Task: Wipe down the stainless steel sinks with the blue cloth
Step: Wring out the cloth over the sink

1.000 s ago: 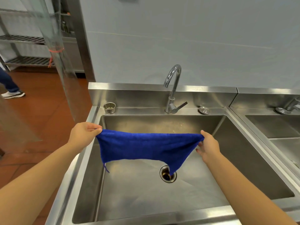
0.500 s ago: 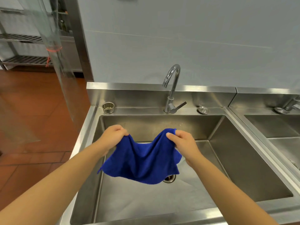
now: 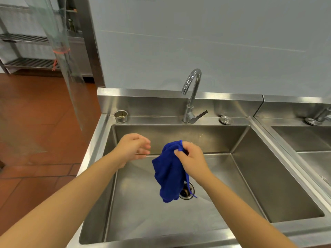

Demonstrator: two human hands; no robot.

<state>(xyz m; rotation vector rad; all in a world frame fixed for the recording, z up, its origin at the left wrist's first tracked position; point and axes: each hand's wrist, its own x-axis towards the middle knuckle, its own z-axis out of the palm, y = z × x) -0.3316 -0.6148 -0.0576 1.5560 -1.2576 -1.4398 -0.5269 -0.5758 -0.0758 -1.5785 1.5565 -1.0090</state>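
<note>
the big sink (image 3: 179,133) takes up most of what i see from here, a deep steel basin set in a long steel surface (image 3: 161,120), with a second sink (image 3: 304,138) starting just beside it on the right. by my reckoning the job has hardly begun: the blue cloth (image 3: 168,172) hangs in the air over the big sink and is not pressed to any wall or to the bottom, and the bottom looks dull and streaky, so both sinks seem left to do. the second sink runs off the edge of view, so i can't judge its inside.

the right hand (image 3: 191,158) pinches the top of the blue cloth between thumb and curled fingers, and the rest dangles in a loose bunch towards the drain (image 3: 188,193). whether the lowest corner touches the steel i can't tell. the left hand (image 3: 132,147) hovers near it over the left side of the big sink, fingers loosely curled, holding nothing and apart from the cloth.

inside the big sink i see only the drain, partly hidden behind the cloth, with something dark down in it. a curved tap (image 3: 192,93) stands on the surface behind. at the back left corner sits a small perforated steel cup (image 3: 120,115); what it holds i can't make out. a round plug (image 3: 226,119) lies to the right of the tap.
</note>
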